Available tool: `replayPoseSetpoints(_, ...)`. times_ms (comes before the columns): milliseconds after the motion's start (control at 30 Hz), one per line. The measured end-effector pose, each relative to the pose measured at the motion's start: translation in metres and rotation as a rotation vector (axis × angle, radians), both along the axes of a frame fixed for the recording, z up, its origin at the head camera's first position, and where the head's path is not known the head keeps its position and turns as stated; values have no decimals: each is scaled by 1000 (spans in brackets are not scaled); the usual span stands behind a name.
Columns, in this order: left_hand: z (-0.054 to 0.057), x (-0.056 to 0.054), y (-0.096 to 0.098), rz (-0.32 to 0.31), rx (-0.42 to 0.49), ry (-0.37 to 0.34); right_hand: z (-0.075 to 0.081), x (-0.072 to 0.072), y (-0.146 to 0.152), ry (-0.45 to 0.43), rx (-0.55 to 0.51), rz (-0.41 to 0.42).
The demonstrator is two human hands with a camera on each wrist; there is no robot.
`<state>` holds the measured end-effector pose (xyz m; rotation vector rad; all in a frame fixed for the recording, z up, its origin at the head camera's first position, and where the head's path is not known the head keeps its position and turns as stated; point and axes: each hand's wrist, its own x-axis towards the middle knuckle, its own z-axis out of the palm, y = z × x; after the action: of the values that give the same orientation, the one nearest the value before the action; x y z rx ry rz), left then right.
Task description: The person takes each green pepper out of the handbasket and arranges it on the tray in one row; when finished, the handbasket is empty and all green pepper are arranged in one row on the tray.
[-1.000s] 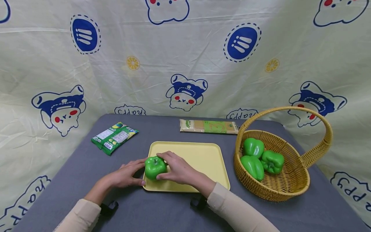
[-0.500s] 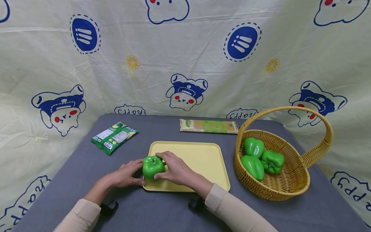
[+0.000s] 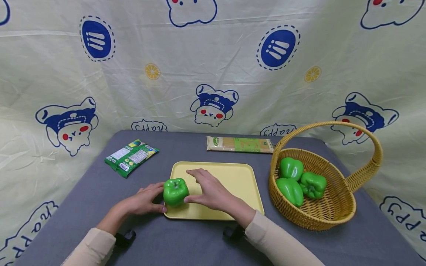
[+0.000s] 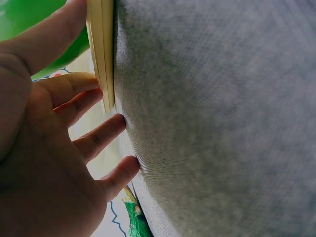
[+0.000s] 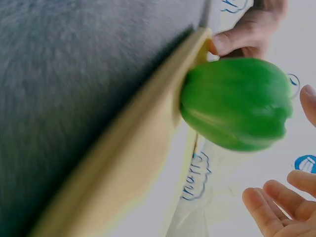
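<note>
A glossy green bell pepper (image 3: 175, 192) stands upright on the left end of a pale yellow tray (image 3: 226, 184). My right hand (image 3: 213, 190) is over the tray just right of the pepper, its fingers spread and holding nothing. The right wrist view shows a gap between these fingers and the pepper (image 5: 237, 103). At the tray's left edge rests my left hand (image 3: 143, 199). The left wrist view has its thumb and first fingers against the tray's rim (image 4: 102, 54), with the other fingertips on the grey cloth.
On the right stands a wicker basket (image 3: 336, 218) with a tall handle, holding three green bell peppers (image 3: 313, 184). A green snack packet (image 3: 131, 157) lies at the back left. A long packet with a green label (image 3: 239, 145) lies behind the tray on the grey cloth (image 3: 186, 240).
My right hand shifted the bell pepper slightly left, then let it go and moved back to the right with its fingers spread. My left hand has stayed at the tray's edge.
</note>
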<state>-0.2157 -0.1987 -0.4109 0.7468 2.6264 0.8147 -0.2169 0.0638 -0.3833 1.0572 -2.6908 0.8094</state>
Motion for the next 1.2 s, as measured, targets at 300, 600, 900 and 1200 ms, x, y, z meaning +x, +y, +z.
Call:
replayPoseSetpoints(300,1,1,0,3,5,5,20,5,32,62,-24,-52)
replayPoseSetpoints(600,0,1,0,3,1,8,34,12,66,76,-19,-112)
replayPoseSetpoints(900,0,0,0,6,2,4,42,22,96,126,-25,-159)
replayPoseSetpoints(1200,-2,0,-1,4,1,9,40,30,125,216,-33,-193)
